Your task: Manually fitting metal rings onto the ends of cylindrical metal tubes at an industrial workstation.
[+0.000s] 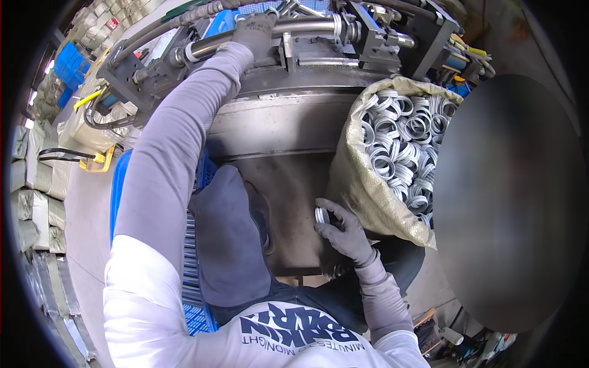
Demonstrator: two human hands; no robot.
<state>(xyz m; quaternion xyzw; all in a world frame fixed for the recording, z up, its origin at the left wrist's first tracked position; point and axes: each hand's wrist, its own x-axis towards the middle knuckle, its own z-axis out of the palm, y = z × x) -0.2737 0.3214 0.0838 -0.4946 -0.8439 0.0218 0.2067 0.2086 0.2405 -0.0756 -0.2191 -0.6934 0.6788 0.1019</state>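
Dark metal machine [276,80] runs across the far side, w/ end units at its L and R ends and hoses (blk) along its far edge. Woven sack [346,159], pale, stands open nr the machine's R front edge; it's filled w/ loose rings [399,138], silvery-white, up to abt the rim. Blue crate [119,184] sits low on the L, beside the person's L leg [230,239] (gray cover over the thigh), w/ metal tubes [189,251] lying side by side along its R edge.

Up on the machine, 1 shiny steel tube [294,28] lies lengthwise btwn the 2 end units, pale ringed band nr its R end.

2 hands, both in gray gloves. L hand [254,32] is laid across the steel tube, L of its middle, fingers toward the machine's far edge; can't tell if it's gripping or just resting, as the fingertips are mostly hidden. R hand [348,237] is half curled just off the sack's near L side, thumb & index closed on 1 pale ring [321,215]. That ring's held up off any surface, btwn the person's L leg and the sack, ridged side showing.
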